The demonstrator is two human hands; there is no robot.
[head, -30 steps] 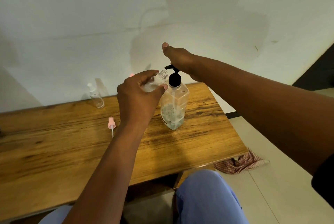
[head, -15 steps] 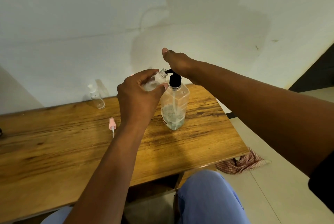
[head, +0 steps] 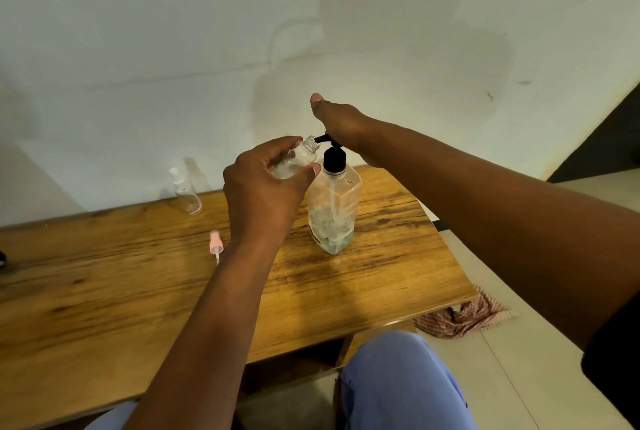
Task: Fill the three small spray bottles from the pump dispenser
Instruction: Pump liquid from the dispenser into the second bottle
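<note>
Left hand [head: 266,183]: grips tilted small bottle [head: 297,160], mouth at nozzle. Right hand [head: 341,124]: presses flat on pump dispenser [head: 333,201] head (thumb raised).

Bench [head: 104,308] front and left lie open; pink spray cap [head: 215,243] and capped bottle [head: 185,192] obstruct left rear; pump dispenser [head: 333,211] blocks centre.

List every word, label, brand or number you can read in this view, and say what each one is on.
None can be read.
Clear plastic pump dispenser with black pump: no label text shows.
Small clear bottle in the left hand: bare.
Clear capped spray bottle by the wall: no print visible.
Pink spray cap on the wooden table: plain.
</note>
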